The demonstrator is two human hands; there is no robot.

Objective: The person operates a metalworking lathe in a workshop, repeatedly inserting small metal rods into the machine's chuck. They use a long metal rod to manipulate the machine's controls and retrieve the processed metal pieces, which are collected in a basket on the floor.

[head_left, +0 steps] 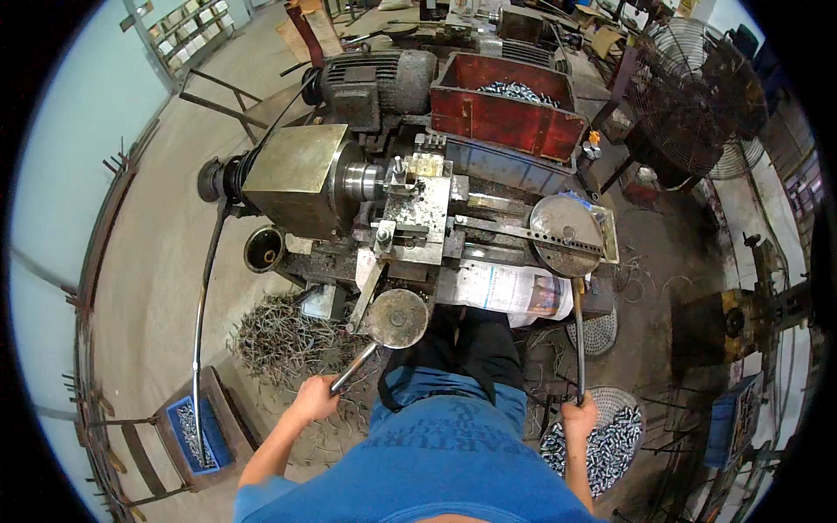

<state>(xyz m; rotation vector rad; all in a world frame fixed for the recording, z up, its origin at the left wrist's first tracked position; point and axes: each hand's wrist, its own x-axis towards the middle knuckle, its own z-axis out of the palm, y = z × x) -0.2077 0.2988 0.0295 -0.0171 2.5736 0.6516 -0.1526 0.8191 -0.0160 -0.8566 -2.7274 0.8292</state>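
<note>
Left lever [356, 368] and right lever [580, 344] stuck out past the front edge of the lathe [296, 159] — left hand [314, 399] and right hand [579, 418] each gripping its own, fingers curled closed round the end.

i counted two bare hands [316, 399], two gripped levers [353, 370], two round metal discs [398, 319], three blue bins [514, 170], one big red bin [488, 122], two perforated trays [602, 331], one dark pot [247, 250] and one tangled heap of metal shavings [283, 338]; the small silvery parts [514, 90] were too many to count from there.
</note>
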